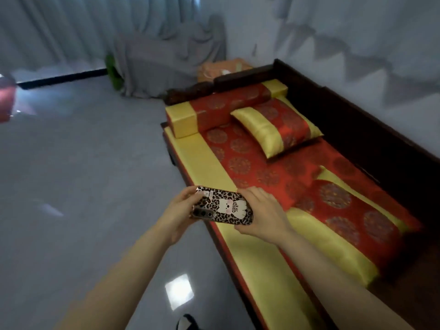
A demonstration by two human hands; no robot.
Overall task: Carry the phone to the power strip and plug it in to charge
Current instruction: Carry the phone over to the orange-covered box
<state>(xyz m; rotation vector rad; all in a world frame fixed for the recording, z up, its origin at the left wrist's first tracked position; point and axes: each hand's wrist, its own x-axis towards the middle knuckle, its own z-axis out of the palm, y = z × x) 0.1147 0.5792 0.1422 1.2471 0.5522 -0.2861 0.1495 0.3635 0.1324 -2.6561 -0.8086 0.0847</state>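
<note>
A phone (222, 206) in a leopard-print case with a white cartoon figure lies sideways, back facing up, camera lenses at its lower left. Both hands hold it in front of me, over the front edge of a wooden daybed. My left hand (177, 210) grips its left end, fingers curled behind it. Closed around the phone's right end is my right hand (263, 213), with the thumb under the lower edge. No power strip or charging cable shows in the head view.
The dark wooden daybed (357, 120) carries a red-and-yellow mattress (209, 160), a bolster (214, 110) and two cushions (278, 129). Grey glossy floor (83, 186) spreads to the left. A grey draped cloth (162, 65) and an orange bag (223, 69) sit by the far wall.
</note>
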